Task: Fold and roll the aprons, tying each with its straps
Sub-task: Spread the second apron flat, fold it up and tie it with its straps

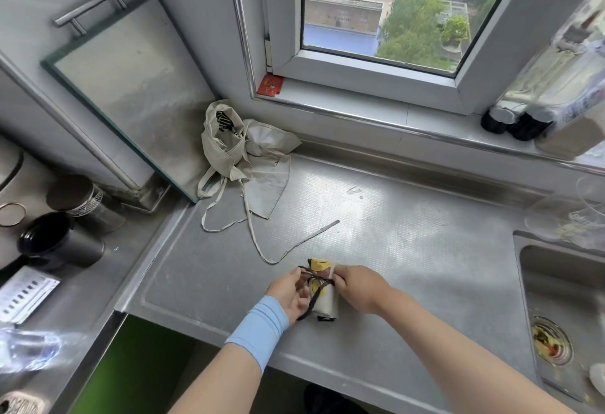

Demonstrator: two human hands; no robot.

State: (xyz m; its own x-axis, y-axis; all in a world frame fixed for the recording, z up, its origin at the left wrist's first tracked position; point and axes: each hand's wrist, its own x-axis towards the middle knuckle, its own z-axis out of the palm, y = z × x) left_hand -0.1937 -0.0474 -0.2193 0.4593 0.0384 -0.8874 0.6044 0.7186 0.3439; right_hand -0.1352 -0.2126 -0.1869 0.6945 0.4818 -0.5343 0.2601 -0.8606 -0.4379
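Observation:
A small rolled apron [324, 299], white with yellow and pink print, lies on the steel counter [409, 250] near its front edge. Dark straps [316, 282] cross around the roll. My left hand [289, 294], with a light blue wristband, pinches one strap end at the roll's left side. On the right side, my right hand [358, 287] pinches the other strap end. A beige apron [244, 158] lies crumpled in the back left corner, its long straps [278, 250] trailing loose over the counter toward the roll.
A sink [563, 299] with a drain strainer is at the right. Clear glassware [563, 217] stands behind it. Dark cups [62, 240] and a jar sit on the left surface. A glass panel [131, 86] leans at the back left. Bottles [523, 122] stand on the window sill.

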